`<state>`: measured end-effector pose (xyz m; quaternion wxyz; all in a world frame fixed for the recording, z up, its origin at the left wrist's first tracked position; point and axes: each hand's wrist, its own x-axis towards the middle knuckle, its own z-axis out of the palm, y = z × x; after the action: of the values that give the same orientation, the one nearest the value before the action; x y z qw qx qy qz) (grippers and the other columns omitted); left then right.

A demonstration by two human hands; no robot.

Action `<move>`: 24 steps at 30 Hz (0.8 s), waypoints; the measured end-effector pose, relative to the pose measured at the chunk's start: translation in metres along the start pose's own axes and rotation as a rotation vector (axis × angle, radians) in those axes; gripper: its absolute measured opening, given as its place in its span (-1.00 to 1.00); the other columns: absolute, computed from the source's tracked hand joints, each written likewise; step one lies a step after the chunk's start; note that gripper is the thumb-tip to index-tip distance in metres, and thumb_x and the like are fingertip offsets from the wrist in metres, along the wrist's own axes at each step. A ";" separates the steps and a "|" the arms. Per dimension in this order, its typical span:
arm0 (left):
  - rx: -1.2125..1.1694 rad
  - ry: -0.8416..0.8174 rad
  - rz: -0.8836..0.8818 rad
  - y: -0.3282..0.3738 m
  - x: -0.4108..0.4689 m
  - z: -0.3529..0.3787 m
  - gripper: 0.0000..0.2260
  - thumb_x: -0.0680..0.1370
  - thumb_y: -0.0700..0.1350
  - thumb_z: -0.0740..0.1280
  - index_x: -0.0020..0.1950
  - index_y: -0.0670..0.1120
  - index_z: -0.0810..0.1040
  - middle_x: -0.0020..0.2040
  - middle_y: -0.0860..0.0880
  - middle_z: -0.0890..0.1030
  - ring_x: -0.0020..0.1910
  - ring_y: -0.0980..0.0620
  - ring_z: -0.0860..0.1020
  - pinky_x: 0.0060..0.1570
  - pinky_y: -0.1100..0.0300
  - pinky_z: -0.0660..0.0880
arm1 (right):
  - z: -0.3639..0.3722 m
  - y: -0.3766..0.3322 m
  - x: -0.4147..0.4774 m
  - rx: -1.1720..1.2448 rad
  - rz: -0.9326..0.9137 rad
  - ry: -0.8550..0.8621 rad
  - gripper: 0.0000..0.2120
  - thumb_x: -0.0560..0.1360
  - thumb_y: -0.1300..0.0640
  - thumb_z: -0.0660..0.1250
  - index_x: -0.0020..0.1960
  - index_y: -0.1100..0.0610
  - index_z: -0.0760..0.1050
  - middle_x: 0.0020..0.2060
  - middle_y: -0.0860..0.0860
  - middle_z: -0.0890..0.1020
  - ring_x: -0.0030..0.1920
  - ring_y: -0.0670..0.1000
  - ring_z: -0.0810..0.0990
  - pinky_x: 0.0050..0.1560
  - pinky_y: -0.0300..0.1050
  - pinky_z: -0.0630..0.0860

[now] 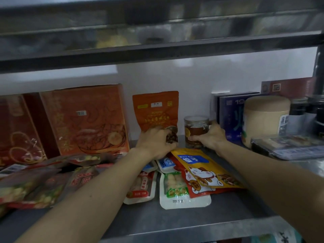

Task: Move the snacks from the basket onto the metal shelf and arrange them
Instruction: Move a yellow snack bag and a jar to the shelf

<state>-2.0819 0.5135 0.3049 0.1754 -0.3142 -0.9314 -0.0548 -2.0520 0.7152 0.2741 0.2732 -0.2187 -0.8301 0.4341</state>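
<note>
On the metal shelf [175, 223], an orange stand-up pouch [155, 109] leans against the back wall. My left hand [155, 141] grips its lower part. Right beside it stands a small clear jar [196, 128] with a brown label, and my right hand [213, 135] grips that jar from the right. In front of both hands lie flat snack packets: a yellow cat pouch [206, 169] on a red one, and white vacuum packs [175, 192]. The basket is out of view.
Large orange boxes [87, 120] stand at the back left, with several red packets [43, 181] heaped before them. At the right stand dark blue boxes [229, 113], a beige tub [264, 118] and a flat clear tray [287, 146]. An upper shelf [157, 51] overhangs closely.
</note>
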 end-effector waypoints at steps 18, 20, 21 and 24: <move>0.130 0.085 -0.103 0.025 -0.060 -0.035 -0.47 0.55 0.29 0.17 0.45 0.07 0.35 0.47 -0.04 0.34 0.41 -0.14 0.33 0.29 -0.15 0.29 | -0.049 -0.022 -0.073 -0.548 -0.381 0.002 -0.58 0.42 -0.20 0.40 0.10 0.10 0.54 -0.02 0.08 0.64 -0.04 0.12 0.61 -0.12 -0.04 0.57; 0.151 0.074 -0.126 0.030 -0.072 -0.039 -0.47 0.56 0.27 0.16 0.45 0.05 0.35 0.48 -0.06 0.33 0.41 -0.15 0.32 0.30 -0.16 0.28 | -0.051 -0.028 -0.090 -0.636 -0.469 -0.014 -0.59 0.46 -0.18 0.37 0.11 0.12 0.53 0.01 0.10 0.62 0.00 0.15 0.60 -0.12 -0.07 0.49; 0.157 0.072 -0.141 0.031 -0.079 -0.041 -0.48 0.56 0.27 0.16 0.44 0.04 0.36 0.47 -0.07 0.33 0.40 -0.17 0.32 0.30 -0.16 0.28 | -0.052 -0.033 -0.099 -0.667 -0.508 -0.028 -0.59 0.48 -0.19 0.35 0.13 0.11 0.52 0.02 0.11 0.61 0.02 0.15 0.59 -0.10 -0.06 0.46; 0.177 0.077 -0.164 0.030 -0.104 -0.049 -0.49 0.55 0.29 0.16 0.39 0.05 0.40 0.42 -0.08 0.39 0.36 -0.19 0.35 0.32 -0.16 0.27 | -0.056 -0.047 -0.128 -0.702 -0.591 -0.069 -0.52 0.49 -0.28 0.28 0.17 0.08 0.49 0.03 0.09 0.62 0.02 0.14 0.58 -0.05 -0.02 0.49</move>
<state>-1.9723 0.4684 0.3132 0.2330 -0.2180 -0.9477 0.0013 -1.9256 0.6473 0.3067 0.2668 -0.0375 -0.9623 0.0375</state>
